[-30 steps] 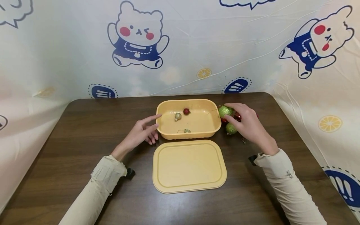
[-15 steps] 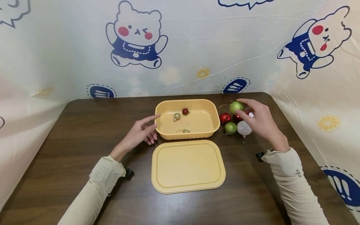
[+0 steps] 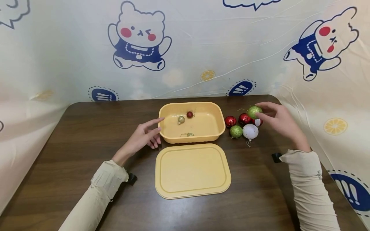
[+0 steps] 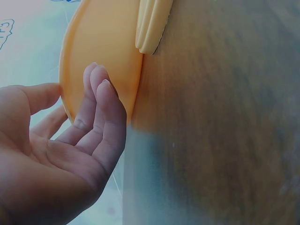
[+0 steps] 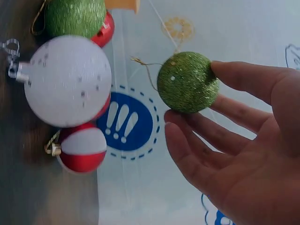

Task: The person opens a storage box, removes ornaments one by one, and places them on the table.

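My right hand (image 3: pixel 277 120) pinches a green glitter bauble (image 5: pixel 188 82) between thumb and fingertips; its gold string hangs free in the right wrist view. In the head view this bauble overlaps a group of Christmas baubles right of the box. Among them are a white bauble (image 3: pixel 250 131), another green bauble (image 3: pixel 236 131), shiny red ones (image 3: pixel 230 121) and a red-and-white one (image 5: pixel 83 147). My left hand (image 3: pixel 141 136) rests against the left end of the yellow box (image 3: pixel 192 140), fingers loosely extended, with thumb and fingertips at its rim.
Inside the box lie small gold baubles (image 3: pixel 180 119) and a small dark red one (image 3: pixel 189 114). The matching yellow lid (image 3: pixel 193 170) lies flat in front of the box. A printed cloth (image 3: pixel 185 48) hangs behind the brown table (image 3: pixel 72 154).
My right hand has moved right with the green bauble, away from the box and past the red baubles, uncovering the group. My left hand has stayed at the box.
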The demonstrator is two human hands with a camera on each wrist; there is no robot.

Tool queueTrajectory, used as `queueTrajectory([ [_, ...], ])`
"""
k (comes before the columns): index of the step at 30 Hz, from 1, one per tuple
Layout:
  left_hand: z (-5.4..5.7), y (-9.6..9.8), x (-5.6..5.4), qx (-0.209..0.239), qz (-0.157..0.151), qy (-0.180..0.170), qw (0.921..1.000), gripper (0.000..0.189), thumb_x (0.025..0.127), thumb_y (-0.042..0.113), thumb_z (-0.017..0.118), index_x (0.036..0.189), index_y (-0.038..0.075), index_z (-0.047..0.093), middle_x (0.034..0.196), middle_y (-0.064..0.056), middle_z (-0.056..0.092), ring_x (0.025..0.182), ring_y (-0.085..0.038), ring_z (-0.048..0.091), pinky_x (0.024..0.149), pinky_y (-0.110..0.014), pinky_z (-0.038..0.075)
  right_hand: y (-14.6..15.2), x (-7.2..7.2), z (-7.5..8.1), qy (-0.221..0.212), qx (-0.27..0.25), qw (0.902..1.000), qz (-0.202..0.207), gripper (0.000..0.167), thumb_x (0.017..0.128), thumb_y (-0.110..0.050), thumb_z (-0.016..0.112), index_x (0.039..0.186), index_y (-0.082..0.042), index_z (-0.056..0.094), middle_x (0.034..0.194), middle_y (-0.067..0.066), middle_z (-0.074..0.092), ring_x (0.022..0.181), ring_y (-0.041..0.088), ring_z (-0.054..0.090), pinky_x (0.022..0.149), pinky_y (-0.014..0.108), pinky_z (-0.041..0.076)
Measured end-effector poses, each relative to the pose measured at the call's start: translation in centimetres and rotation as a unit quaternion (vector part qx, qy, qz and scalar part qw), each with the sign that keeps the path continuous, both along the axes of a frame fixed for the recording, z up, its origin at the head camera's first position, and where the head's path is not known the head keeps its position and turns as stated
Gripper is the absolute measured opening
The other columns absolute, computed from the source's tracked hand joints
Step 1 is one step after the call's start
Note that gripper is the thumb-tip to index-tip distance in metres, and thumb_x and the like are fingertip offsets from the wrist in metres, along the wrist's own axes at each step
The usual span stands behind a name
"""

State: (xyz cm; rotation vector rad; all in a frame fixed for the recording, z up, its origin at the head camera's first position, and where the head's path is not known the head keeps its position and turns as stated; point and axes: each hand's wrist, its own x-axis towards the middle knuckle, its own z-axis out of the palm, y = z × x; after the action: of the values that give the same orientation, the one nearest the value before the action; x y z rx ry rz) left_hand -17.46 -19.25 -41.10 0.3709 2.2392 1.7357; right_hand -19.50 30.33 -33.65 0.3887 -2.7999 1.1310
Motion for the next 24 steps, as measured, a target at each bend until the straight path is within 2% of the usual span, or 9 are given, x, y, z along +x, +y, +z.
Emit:
queueTrajectory([
  [3, 0.0, 0.0, -0.1, -0.001, -0.003, 0.002, 1.0000, 0.051, 0.104, 0.028, 0.054, 0.153, 0.018, 0.041, 0.078, -0.027, 0.066, 0.059, -0.033, 0.064, 0.054, -0.043, 0.058, 1.0, -0.1, -0.1, -0.016, 0.019, 0.9997, -0.006, 0.039, 0.095, -0.029, 0.070, 0.128, -0.009, 0.065, 0.119, 0.012, 0.067, 0.094, 0.000, 0.062, 0.076, 0.006, 0.047],
  [8, -0.1, -0.1, -0.2, -0.002, -0.005, 0.004, 1.0000, 0.052, 0.104, 0.028, 0.054, 0.153, 0.016, 0.040, 0.077, -0.027, 0.066, 0.059, -0.033, 0.064, 0.054, -0.044, 0.058, 2.1, -0.2, -0.3, -0.041, 0.057, 0.9975, 0.000, 0.041, 0.094, -0.031, 0.071, 0.126, -0.005, 0.066, 0.118, 0.015, 0.067, 0.093, -0.002, 0.060, 0.078, 0.006, 0.044],
  [12, 0.0, 0.0, 0.0, 0.001, -0.004, 0.003, 1.0000, 0.052, 0.104, 0.029, 0.054, 0.153, 0.018, 0.041, 0.078, -0.027, 0.066, 0.059, -0.034, 0.064, 0.054, -0.045, 0.058, 2.7, -0.4, -0.5, -0.056, 0.075, 0.9956, 0.011, 0.041, 0.094, -0.029, 0.071, 0.126, -0.003, 0.065, 0.118, 0.017, 0.067, 0.097, 0.006, 0.061, 0.078, 0.007, 0.044],
  [19, 0.0, 0.0, 0.0, 0.002, -0.002, 0.001, 1.0000, 0.051, 0.104, 0.029, 0.054, 0.153, 0.019, 0.041, 0.078, -0.028, 0.066, 0.059, -0.033, 0.064, 0.054, -0.043, 0.058, 3.9, -0.2, -0.8, -0.076, 0.093, 0.9924, 0.026, 0.040, 0.097, -0.025, 0.067, 0.125, 0.002, 0.063, 0.119, 0.022, 0.066, 0.108, 0.032, 0.061, 0.078, 0.008, 0.042],
  [24, 0.0, 0.0, 0.0, 0.002, -0.004, 0.000, 1.0000, 0.051, 0.105, 0.028, 0.054, 0.153, 0.018, 0.040, 0.079, -0.029, 0.065, 0.059, -0.031, 0.064, 0.054, -0.043, 0.059, 4.6, -0.2, -0.9, -0.094, 0.105, 0.9892, 0.042, 0.040, 0.097, -0.026, 0.067, 0.124, 0.003, 0.062, 0.119, 0.024, 0.065, 0.109, 0.037, 0.061, 0.078, 0.010, 0.043],
])
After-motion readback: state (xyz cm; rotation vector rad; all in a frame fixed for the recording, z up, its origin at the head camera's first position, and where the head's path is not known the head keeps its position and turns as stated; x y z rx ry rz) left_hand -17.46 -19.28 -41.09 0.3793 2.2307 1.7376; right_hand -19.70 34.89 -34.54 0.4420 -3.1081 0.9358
